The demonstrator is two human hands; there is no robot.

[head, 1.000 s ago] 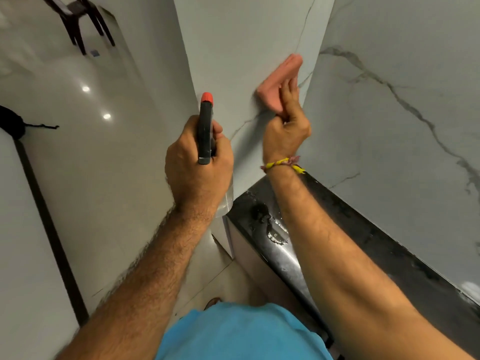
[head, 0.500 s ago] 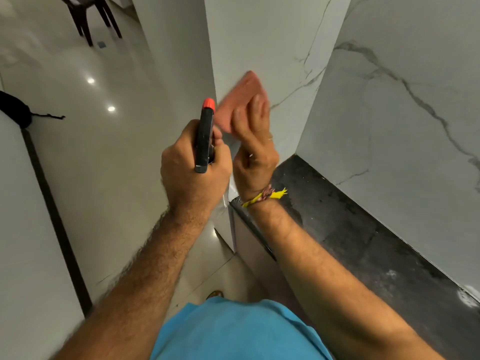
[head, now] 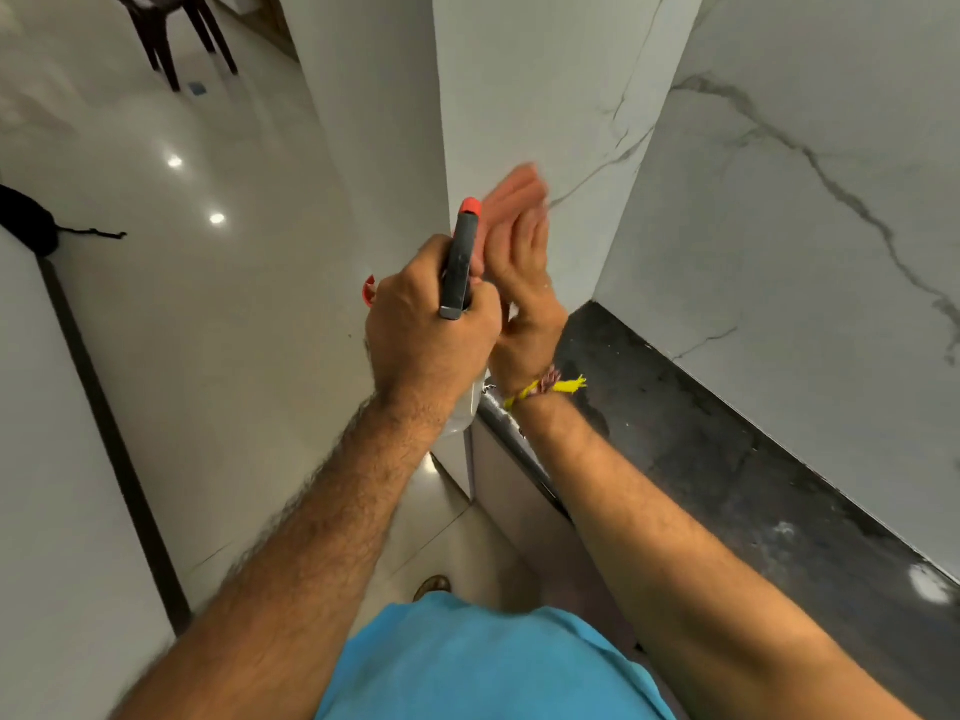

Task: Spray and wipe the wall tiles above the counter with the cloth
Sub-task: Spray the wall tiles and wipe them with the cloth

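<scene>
My left hand (head: 431, 330) grips a spray bottle (head: 460, 262) with a dark head and an orange nozzle, held upright in front of the white marble wall tile (head: 545, 85). Just right of it, my right hand (head: 524, 272) presses a pink cloth (head: 514, 189) flat against that tile with straight fingers. The cloth is blurred and partly hidden behind the bottle and my fingers. The black stone counter (head: 727, 459) runs below, from the corner toward the lower right.
A second veined marble wall (head: 831, 226) rises behind the counter on the right. Glossy floor (head: 234, 304) spreads out at left, with a dark chair (head: 176, 28) at the top and a black bag (head: 26, 220) at the left edge.
My right hand has slid the cloth left and down along the tile, from near the corner seam to just beside the spray bottle. My left hand has kept hold of the bottle.
</scene>
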